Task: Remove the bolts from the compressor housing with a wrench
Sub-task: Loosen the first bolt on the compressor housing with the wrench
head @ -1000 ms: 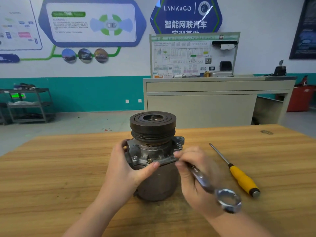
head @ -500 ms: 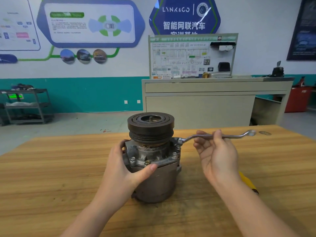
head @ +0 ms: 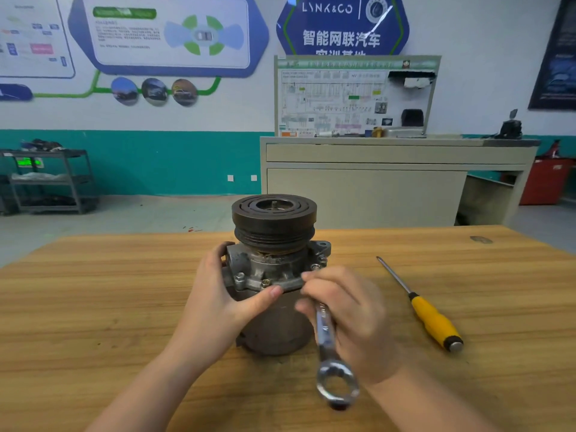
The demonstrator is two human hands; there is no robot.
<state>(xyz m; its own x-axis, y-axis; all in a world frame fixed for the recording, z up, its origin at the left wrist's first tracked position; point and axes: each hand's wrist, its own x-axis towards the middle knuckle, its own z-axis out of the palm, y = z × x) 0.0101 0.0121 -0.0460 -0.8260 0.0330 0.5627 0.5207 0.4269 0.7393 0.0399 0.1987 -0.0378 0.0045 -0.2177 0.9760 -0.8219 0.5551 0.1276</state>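
Compressor housing (head: 274, 285), upright, grimy, bolts (head: 240, 277) seated.

Two bare forearms and hands, nothing worn on them

Both forearms come up from the bottom edge of the view with no sleeves in sight. The left hand (head: 215, 302) and the right hand (head: 352, 322) have no gloves, rings, watch or bands on the parts that show. The nails look short and plain, though the right hand is a little blurred.
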